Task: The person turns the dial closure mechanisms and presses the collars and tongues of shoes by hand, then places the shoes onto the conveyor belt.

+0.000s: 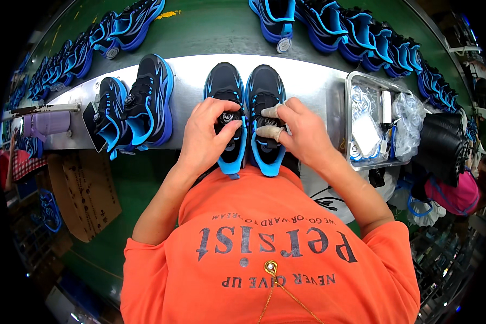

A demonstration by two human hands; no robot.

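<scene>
Two black and bright-blue sneakers stand side by side in front of me, toes pointing away, at the near edge of a metal worktable (189, 73). My left hand (205, 131) is closed at the left sneaker (224, 81), thumb and forefinger around a round black dial (227, 117) on its tongue. My right hand (303, 129) is closed at the right sneaker (265, 83). Its thumb and forefinger, in pale finger cots, press on the tongue area; whatever lies between them is mostly hidden. Another pair of sneakers (150, 100) stands on the table to the left.
A metal tray (349, 116) with small round tags, white pieces and clear plastic bags sits at the right. Beyond the worktable, more sneakers (322, 24) line a green surface (210, 32). A purple cylinder (51, 123) is far left, above a cardboard box (86, 189).
</scene>
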